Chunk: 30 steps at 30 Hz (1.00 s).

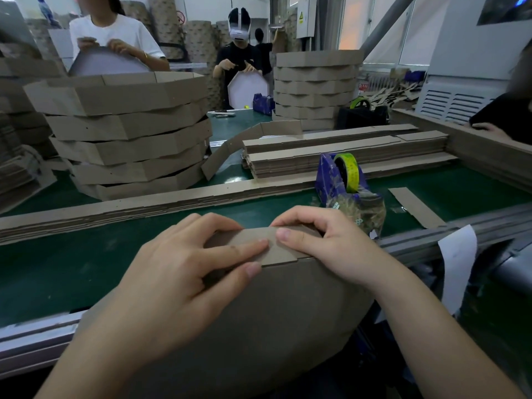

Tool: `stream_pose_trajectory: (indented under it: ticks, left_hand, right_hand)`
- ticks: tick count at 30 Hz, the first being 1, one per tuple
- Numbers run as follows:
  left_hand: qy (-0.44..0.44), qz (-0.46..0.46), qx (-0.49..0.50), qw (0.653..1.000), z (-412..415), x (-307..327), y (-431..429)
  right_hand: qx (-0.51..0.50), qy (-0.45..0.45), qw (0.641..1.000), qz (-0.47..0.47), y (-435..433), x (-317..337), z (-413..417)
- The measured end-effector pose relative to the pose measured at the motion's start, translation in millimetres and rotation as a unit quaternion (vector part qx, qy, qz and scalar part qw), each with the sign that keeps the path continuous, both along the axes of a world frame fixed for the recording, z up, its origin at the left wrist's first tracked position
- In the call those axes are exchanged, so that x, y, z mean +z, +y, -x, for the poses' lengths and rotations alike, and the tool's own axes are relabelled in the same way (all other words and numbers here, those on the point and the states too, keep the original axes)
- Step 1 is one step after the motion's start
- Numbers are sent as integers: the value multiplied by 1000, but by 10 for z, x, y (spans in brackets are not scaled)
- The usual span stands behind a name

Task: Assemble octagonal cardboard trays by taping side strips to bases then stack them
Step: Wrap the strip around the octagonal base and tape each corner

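The left hand point(184, 263) clasps the top edge of the base point(259, 312). Its index finger lies along the strip point(280, 253), its other fingers reach over the edge, and its thumb presses the near face just under the strip's lower edge. The right hand point(325, 243) pinches the same edge from the other side, with the fingers curled over the top and the thumb tip on the strip, almost touching the left index fingertip.

The base stands on edge against the near rim of the table point(57, 269), in front of the dispenser point(342, 180) and slightly to its left. The strip is folded over the base's top edge, just in front of the dispenser.

Step in hand, as judged: seating the strip against the base for taping. Whether tape already lies on the joint cannot be told.

Procedure:
1. Press the strip flat with both thumbs so that no gap shows at its lower edge.
2. Align the fold with the edge of the base before releasing either hand.
3. Hold the joint with the left hand alone. The right hand is nearer the dispenser and is better placed to draw tape.
4. Rub the tape outward from the joint.

Caution: the base rests on its curved lower edge and may roll, so brace it against the table rim. The finished stack point(129, 133) stands beyond and far left of the dispenser. Spare strips point(331, 154) lie directly behind the dispenser.
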<state>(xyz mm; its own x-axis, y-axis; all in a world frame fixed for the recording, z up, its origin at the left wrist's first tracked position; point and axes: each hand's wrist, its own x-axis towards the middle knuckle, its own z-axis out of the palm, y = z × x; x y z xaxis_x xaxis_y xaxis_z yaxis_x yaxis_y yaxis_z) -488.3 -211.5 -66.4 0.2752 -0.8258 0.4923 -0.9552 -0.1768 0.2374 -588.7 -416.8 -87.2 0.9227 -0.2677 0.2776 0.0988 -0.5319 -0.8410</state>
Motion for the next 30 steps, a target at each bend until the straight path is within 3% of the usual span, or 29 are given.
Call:
stream_pose_trajectory:
  ticks: [4, 8, 12, 14, 16, 19, 21, 23, 25, 30]
  left_hand:
    - [12, 10, 5, 1000, -3, -12, 7]
    - [-43, -14, -2, 999, -46, -35, -2]
    - [-52, -13, -3, 999, -65, -43, -24]
    - [-51, -10, -3, 999, -65, -41, -18]
    - [-48, -11, -1, 999, -60, -33, -14]
    - [-46, -13, 3, 999, -33, -19, -42]
    - [-48, -13, 3, 999, -16, -19, -61]
    - [-49, -12, 1, 999, -10, -22, -69]
    - [-46, -9, 1, 999, -16, -29, -66]
    - [-41, -9, 3, 999, -29, -40, -66]
  right_hand:
    - [15, 0, 1000, 4, -4, -32, -18]
    - [-8, -27, 999, 16, 39, -80, -15]
    - [-55, -76, 990, 101, -39, -46, 8]
    - [-170, -129, 976, 43, -249, 5, 63]
    - [-315, -156, 936, -9, -538, 37, 102]
    - [-466, -38, 884, 8, -939, -47, 100]
    - [-473, 60, 879, -13, -1082, -136, 73]
    - [-450, 89, 886, -64, -1129, -185, 37]
    - [-437, 72, 887, -130, -1146, -174, 6]
    - [-441, 0, 849, -291, -1177, -155, -23]
